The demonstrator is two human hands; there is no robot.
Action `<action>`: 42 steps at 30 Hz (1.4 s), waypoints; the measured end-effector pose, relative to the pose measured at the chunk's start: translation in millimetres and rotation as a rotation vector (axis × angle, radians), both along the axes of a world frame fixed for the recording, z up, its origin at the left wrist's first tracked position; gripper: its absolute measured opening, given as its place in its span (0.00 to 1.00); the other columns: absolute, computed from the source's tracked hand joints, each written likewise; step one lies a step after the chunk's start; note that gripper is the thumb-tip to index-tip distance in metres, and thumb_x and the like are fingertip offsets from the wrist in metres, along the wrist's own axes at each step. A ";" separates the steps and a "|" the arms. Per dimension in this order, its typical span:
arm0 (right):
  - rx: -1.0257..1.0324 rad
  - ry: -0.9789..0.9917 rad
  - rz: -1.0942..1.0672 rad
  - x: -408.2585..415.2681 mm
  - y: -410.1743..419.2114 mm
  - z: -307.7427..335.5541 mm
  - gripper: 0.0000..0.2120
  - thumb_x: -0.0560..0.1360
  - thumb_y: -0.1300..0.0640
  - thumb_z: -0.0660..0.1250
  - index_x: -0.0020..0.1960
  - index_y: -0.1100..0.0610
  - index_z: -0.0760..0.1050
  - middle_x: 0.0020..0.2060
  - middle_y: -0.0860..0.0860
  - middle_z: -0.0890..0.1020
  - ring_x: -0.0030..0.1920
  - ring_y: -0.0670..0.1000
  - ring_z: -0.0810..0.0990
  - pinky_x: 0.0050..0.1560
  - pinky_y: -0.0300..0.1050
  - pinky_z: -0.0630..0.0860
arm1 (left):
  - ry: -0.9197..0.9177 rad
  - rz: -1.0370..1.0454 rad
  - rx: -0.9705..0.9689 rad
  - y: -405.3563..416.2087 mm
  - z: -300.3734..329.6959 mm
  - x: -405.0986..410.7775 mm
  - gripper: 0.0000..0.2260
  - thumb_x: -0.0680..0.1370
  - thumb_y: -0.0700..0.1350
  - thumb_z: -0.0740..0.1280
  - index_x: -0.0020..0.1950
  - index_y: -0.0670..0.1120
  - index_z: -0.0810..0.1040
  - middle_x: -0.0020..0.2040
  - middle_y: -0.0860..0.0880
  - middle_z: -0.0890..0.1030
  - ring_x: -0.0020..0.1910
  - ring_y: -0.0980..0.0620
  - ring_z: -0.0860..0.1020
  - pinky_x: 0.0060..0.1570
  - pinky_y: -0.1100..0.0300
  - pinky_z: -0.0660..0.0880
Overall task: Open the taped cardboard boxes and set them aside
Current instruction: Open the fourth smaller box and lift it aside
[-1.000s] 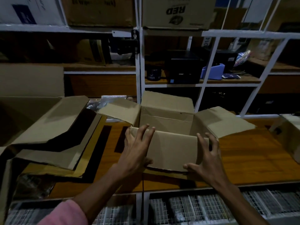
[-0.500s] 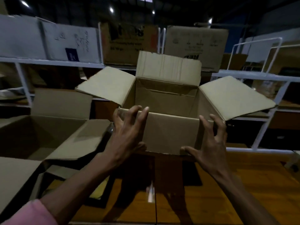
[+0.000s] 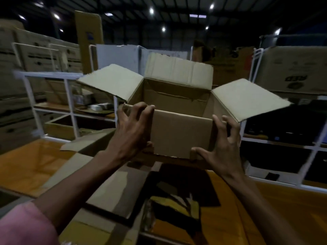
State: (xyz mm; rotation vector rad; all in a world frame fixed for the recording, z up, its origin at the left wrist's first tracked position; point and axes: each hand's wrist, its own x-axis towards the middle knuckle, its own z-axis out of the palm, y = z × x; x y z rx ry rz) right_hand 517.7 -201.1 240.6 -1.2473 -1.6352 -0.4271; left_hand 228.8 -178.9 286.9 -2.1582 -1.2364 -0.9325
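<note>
Head view: an open cardboard box (image 3: 182, 133) is held up in the air between the 2 hands, above a wooden table (image 3: 30, 165). Its 4 flaps are spread: 1 stands upright on the far side, 1 slopes out beyond the left hand, 1 slopes out beyond the right hand, and the near 1 hangs folded down over the front wall between the hands. The inside that shows is bare cardboard.

The left hand (image 3: 131, 133) grips the box's near left corner, fingers curled over the top edge and thumb pressed under the bottom edge. The right hand (image 3: 223, 152) grips the near right corner, fingers bent around the side wall and thumb laid along the lower front edge. A pink sleeve (image 3: 24, 225) covers the left arm near the elbow.

Below the hands, flattened cardboard (image 3: 106, 188) lies on the table, with a dark opening just right of it under the box. Beyond the left hand stands a white metal shelf rack (image 3: 70, 110) with small items on it, too blurred to name, and big stacked cartons (image 3: 35, 55) on top. Beyond the right hand is another white rack with a printed carton (image 3: 295, 69) on its upper shelf. Ceiling lights (image 3: 151, 10) glow above.
</note>
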 end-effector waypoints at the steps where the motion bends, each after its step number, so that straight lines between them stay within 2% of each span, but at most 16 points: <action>1: -0.002 0.007 0.016 -15.0 5.0 2.0 0.53 0.60 0.44 0.84 0.78 0.50 0.61 0.74 0.57 0.58 0.73 0.60 0.62 0.68 0.56 0.69 | -0.002 0.014 0.008 1.8 0.6 -14.3 0.55 0.55 0.48 0.87 0.76 0.45 0.61 0.71 0.41 0.62 0.64 0.25 0.62 0.60 0.22 0.65; 9: -0.056 -0.011 0.097 -110.2 59.2 -4.9 0.51 0.61 0.45 0.84 0.77 0.47 0.61 0.72 0.55 0.59 0.69 0.61 0.66 0.63 0.61 0.77 | -0.035 0.136 -0.051 34.8 -20.3 -108.7 0.56 0.54 0.46 0.87 0.76 0.47 0.60 0.71 0.38 0.65 0.64 0.25 0.63 0.56 0.23 0.71; 14: -0.103 -0.003 0.092 -137.5 96.5 -21.7 0.50 0.62 0.45 0.84 0.76 0.46 0.61 0.71 0.54 0.60 0.66 0.61 0.69 0.59 0.63 0.79 | -0.041 0.185 -0.098 69.8 -43.0 -133.7 0.55 0.55 0.46 0.87 0.76 0.47 0.61 0.71 0.37 0.66 0.64 0.23 0.63 0.60 0.23 0.67; 18: -0.123 -0.030 0.062 -147.0 110.7 -27.5 0.48 0.62 0.45 0.83 0.76 0.48 0.62 0.70 0.54 0.60 0.66 0.62 0.70 0.59 0.60 0.79 | -0.052 0.189 -0.129 89.2 -55.6 -145.5 0.55 0.56 0.48 0.86 0.76 0.48 0.59 0.71 0.39 0.64 0.65 0.24 0.64 0.63 0.24 0.65; 23: -0.182 -0.015 0.032 -172.6 131.7 -40.6 0.44 0.66 0.45 0.81 0.75 0.49 0.64 0.69 0.54 0.62 0.67 0.60 0.68 0.60 0.57 0.77 | -0.054 0.151 -0.179 123.1 -67.3 -173.9 0.54 0.57 0.47 0.86 0.76 0.50 0.58 0.72 0.43 0.60 0.67 0.23 0.61 0.60 0.24 0.69; 31: -0.305 0.048 -0.118 -223.5 149.9 -60.3 0.32 0.74 0.45 0.74 0.74 0.50 0.66 0.66 0.54 0.64 0.64 0.61 0.70 0.53 0.56 0.79 | 0.033 0.037 -0.264 176.8 -81.4 -218.5 0.54 0.57 0.49 0.85 0.76 0.50 0.57 0.72 0.45 0.58 0.68 0.25 0.58 0.62 0.23 0.67; 35: -0.405 0.084 -0.194 -243.6 161.8 -60.6 0.29 0.74 0.45 0.74 0.70 0.51 0.67 0.64 0.54 0.64 0.64 0.59 0.69 0.55 0.55 0.80 | 0.037 -0.010 -0.336 207.1 -89.2 -232.2 0.54 0.60 0.51 0.84 0.76 0.54 0.53 0.73 0.48 0.55 0.70 0.24 0.57 0.65 0.25 0.65; 40: -0.454 0.101 -0.285 -257.1 172.0 -63.5 0.29 0.73 0.47 0.75 0.68 0.53 0.69 0.63 0.55 0.65 0.61 0.57 0.69 0.54 0.50 0.75 | 0.066 -0.036 -0.403 234.7 -105.8 -240.3 0.53 0.62 0.53 0.83 0.77 0.52 0.52 0.73 0.47 0.54 0.71 0.25 0.56 0.66 0.24 0.65; 42: -0.479 0.114 -0.297 -262.5 175.5 -66.2 0.28 0.73 0.48 0.75 0.67 0.53 0.70 0.62 0.54 0.65 0.61 0.57 0.68 0.56 0.52 0.76 | 0.072 -0.055 -0.446 242.5 -115.3 -244.3 0.54 0.62 0.54 0.82 0.79 0.52 0.52 0.74 0.46 0.55 0.71 0.26 0.56 0.67 0.24 0.64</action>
